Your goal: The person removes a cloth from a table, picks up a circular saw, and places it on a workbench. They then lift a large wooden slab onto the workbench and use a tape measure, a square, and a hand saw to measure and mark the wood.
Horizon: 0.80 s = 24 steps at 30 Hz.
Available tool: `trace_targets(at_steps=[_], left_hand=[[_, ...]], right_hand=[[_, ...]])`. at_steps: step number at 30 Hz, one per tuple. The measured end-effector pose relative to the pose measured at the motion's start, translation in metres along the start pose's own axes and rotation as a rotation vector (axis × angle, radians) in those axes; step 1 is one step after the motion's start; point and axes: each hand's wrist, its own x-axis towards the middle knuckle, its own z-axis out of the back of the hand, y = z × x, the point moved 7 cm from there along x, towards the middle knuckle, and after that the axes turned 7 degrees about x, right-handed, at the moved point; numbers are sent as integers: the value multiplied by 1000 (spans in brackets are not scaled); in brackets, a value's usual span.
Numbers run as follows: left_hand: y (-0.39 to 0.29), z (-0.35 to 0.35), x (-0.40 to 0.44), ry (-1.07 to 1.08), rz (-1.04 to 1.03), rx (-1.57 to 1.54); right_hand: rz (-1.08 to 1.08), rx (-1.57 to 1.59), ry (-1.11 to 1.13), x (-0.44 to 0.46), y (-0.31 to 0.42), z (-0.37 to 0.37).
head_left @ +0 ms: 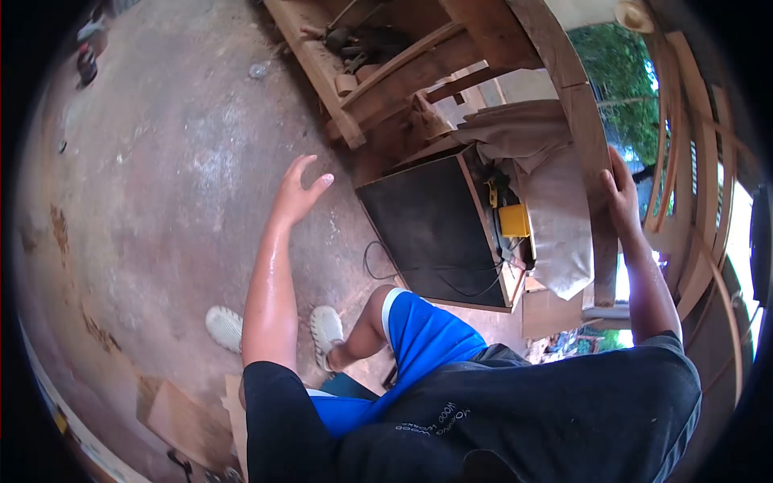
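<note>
My left hand [302, 191] hangs in the air over the floor, with thumb and fingers apart and nothing in it. On the right side, my right hand [622, 197] grips the edge of a long wooden beam [581, 109]. Its thumb lies against the near face, and part of the fingers is hidden behind the wood. Left of the beam stands a box with a black panel [431, 229] and wooden edges. A yellow object [514, 220] and dark cables sit at its side. A pale cloth [564, 217] drapes between the box and the beam.
A wooden frame with a shelf [403, 76] holding tools stands at the top. Wooden strips [704, 177] lean at the far right. Board pieces [185, 419] lie at lower left. A dark bottle [86, 64] stands on the concrete floor [177, 193]. A cable [374, 262] loops near my leg.
</note>
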Motion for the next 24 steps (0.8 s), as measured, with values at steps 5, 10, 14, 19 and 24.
trace_targets(at_steps=[5,10,14,19,24], left_hand=[[-9,20,41,60,-156,113],[-28,21,76,188,-427,180],[-31,20,91,288,-510,283],[-23,0,94,419,-543,402],[-22,-5,82,483,-578,366]], right_hand=[[-13,-35,-29,-2,12,-6],[-122,-406,-323,-17,35,-5],[-348,-686,-472,-30,60,-22],[-115,-784,-553,-30,52,-28],[-161,-803,-484,-23,57,-32]])
